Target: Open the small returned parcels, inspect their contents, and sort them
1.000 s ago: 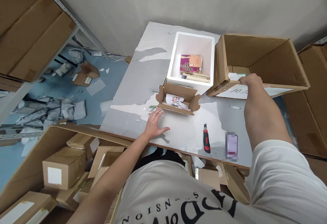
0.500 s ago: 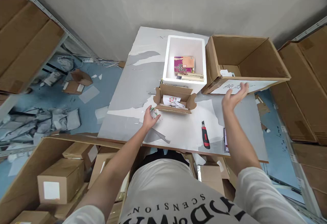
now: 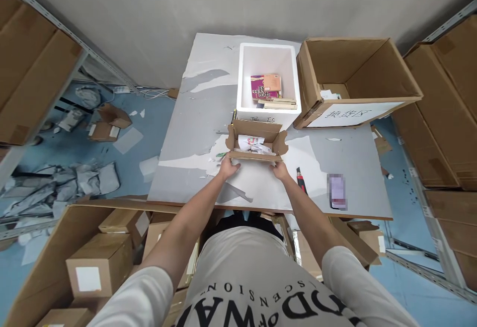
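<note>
Grey plastic bags [image 3: 99,180] are heaped on the floor [image 3: 158,118] way over on the left, and just this side of them sits a big carton of parcels [image 3: 48,267], boxes piled every which way. Next along is the worktop [image 3: 190,138]. Left hand [image 3: 230,166] first: it's right up against the near left corner of a small open carton [image 3: 257,127] with some crumpled paper [image 3: 250,141] in it. That carton sits straight ahead of both hands, long side running left to right, so neither hand is really nearer. Just behind it is a white foam box [image 3: 239,81] with a few books [image 3: 265,87] inside. Right hand [image 3: 278,170] is at the near right corner, matching the left. Both look to be touching, but the fingers are partly hidden, so can't tell if they've actually got a grip. Further right: red-and-black cutter [image 3: 301,180], pixelated phone [image 3: 337,190], then a large open box [image 3: 367,66] with a handwritten label [image 3: 352,114].
</note>
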A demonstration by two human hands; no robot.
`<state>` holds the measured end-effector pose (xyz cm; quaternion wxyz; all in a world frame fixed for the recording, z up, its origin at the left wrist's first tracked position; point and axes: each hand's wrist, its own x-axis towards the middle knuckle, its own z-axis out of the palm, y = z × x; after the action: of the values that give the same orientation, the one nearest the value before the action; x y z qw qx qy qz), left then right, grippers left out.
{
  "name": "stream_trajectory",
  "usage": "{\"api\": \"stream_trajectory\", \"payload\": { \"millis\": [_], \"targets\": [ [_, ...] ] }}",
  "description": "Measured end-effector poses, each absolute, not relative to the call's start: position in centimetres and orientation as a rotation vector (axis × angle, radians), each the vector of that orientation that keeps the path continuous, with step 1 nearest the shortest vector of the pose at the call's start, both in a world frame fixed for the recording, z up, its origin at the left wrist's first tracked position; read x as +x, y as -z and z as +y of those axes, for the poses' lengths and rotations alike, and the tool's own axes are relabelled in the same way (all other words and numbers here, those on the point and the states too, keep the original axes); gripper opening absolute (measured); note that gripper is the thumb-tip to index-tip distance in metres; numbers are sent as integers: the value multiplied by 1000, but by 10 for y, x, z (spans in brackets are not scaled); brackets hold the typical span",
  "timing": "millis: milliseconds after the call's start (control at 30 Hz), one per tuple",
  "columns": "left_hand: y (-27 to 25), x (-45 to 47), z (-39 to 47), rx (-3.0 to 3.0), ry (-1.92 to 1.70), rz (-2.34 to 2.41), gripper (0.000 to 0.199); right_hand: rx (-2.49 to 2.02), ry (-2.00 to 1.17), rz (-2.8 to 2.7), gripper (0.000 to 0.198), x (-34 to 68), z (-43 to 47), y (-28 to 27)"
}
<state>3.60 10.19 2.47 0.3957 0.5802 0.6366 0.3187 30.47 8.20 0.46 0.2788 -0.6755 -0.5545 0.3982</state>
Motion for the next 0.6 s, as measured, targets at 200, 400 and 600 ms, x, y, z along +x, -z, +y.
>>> {"api": "stream_trajectory", "payload": {
  "millis": [200, 400, 600],
  "targets": [
    [-24, 29, 70, 1354, -920, 1519, 58, -1784, -967, -1533, 31, 310, 51, -28],
    [-53, 23, 39, 1280, -1016, 1463, 53, -1741, -930, -1562, 38, 319, 18, -65],
    [-65, 22, 14, 1264, -921, 1405, 53, -1822, -964, -1557, 44, 329, -25, -76]
  ]
}}
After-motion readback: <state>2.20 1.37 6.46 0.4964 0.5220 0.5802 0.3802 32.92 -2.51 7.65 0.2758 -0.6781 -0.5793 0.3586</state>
